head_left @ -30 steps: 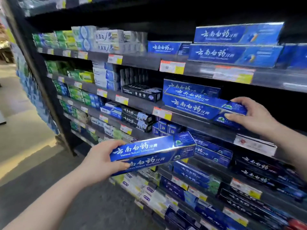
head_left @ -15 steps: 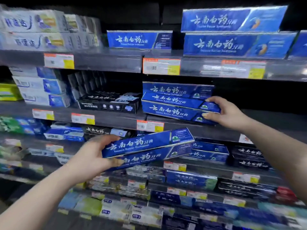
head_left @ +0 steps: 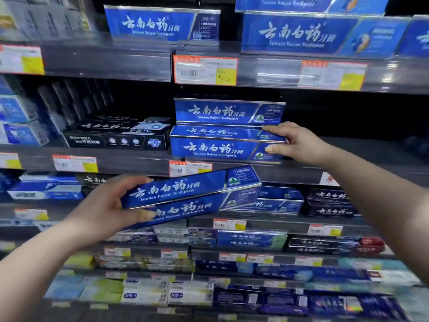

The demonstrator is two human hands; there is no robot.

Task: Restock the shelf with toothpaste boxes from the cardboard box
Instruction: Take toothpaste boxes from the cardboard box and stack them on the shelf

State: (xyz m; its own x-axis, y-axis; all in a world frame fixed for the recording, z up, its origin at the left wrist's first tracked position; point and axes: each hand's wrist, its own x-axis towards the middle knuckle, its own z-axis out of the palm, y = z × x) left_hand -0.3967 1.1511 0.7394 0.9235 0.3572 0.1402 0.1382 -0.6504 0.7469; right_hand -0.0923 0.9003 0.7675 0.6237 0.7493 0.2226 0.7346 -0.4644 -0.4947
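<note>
My left hand (head_left: 102, 205) grips two stacked blue toothpaste boxes (head_left: 185, 194), tilted with their right ends raised, in front of the shelves. On the middle shelf (head_left: 348, 173) sits a front blue toothpaste box (head_left: 222, 148), with another upright box (head_left: 227, 111) behind it. My right hand (head_left: 294, 141) grips the right end of that front box, fingers on top and thumb on the front face. The cardboard box is out of view.
Black toothpaste boxes (head_left: 116, 135) stand left of the blue stack. More blue boxes (head_left: 299, 33) line the shelf above, behind price tags (head_left: 205, 69). Lower shelves hold many dark, blue and white boxes. Dark free room lies right of my right hand on the middle shelf.
The view has swung to face the shelf and come closer. My right hand stays on the shelved box's right end. My left hand keeps hold of its two boxes below.
</note>
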